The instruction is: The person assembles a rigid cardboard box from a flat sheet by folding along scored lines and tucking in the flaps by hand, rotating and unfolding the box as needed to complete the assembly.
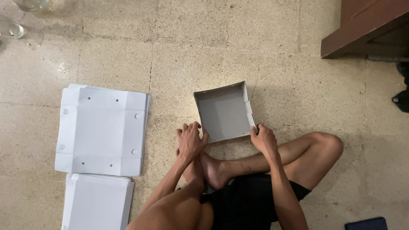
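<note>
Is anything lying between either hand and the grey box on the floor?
Nothing visible. The left hand touches the near left corner of the half-folded box and the right hand grips its near right corner; no object lies between them.

Between the left hand (190,142) and the right hand (263,140) sits a folded cardboard box (224,112), pale grey inside with white edges. Off to the left of the left hand lies a stack of flat box blanks (102,130), white with a faint bluish cast, dotted with small dark holes; a second white stack (97,202) lies nearer the person than that. The floor (191,51) under both hands is beige stone tile, speckled, with thin dark joints. Behind the hands the shorts (247,200) are black. Far beyond the right hand stands reddish-brown wooden furniture (362,25)
</note>
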